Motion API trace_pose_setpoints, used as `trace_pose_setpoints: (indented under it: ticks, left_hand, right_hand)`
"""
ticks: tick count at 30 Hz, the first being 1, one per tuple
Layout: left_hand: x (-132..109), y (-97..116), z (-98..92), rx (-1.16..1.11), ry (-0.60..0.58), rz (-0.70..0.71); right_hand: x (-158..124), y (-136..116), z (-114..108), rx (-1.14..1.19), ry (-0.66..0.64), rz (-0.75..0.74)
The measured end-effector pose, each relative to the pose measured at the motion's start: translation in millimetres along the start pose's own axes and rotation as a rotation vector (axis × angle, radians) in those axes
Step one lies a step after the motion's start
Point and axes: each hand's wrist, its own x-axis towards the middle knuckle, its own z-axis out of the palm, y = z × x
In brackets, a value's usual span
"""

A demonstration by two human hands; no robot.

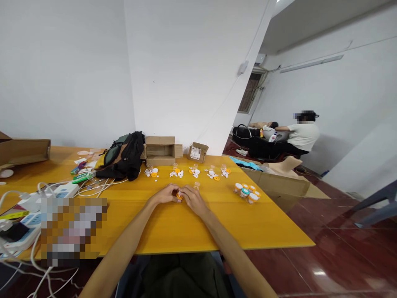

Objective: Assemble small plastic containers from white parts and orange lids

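The small orange-and-white piece point(179, 196) is held between the fingertips of both hands, above the middle of the yellow table point(173, 231). It is met from the left by the left hand point(168, 193) and from the right by the right hand point(192, 198); both are curled in narrow around it, and neither is clearly nearer. Its long axis cannot be told, as much of it is hidden by the fingers. Just beyond the right hand, a clear cup point(197, 184) is seen, apart from the fingers. Farther off, loose white and orange pieces point(196, 172) are spread in small groups in a row, on the near side of an open cardboard box point(160, 160). Well to the right, lidded jars point(245, 191) are clustered.
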Motion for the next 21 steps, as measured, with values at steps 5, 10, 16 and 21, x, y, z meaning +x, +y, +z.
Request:
trace_pose_setpoints:
  ticks: [5,10,16,21]
  left_hand:
    - [0.3,-1.8,-0.4,0.010,0.011,0.023]
    - [-0.3,-1.4,0.0,0.006,0.026,0.029]
    - [0.2,0.8,0.2,0.023,0.011,0.019]
    - [0.1,5.0,-0.4,0.031,-0.005,0.000]
  right_hand:
    - [1.9,-3.3,-1.7,-0.002,-0.023,0.000]
    - [2.3,-4.0,-2.3,0.028,-0.029,-0.011]
    - [0.5,-3.5,-1.5,0.031,-0.028,0.020]
    - [1.3,-5.0,-3.2,0.057,-0.020,0.027]
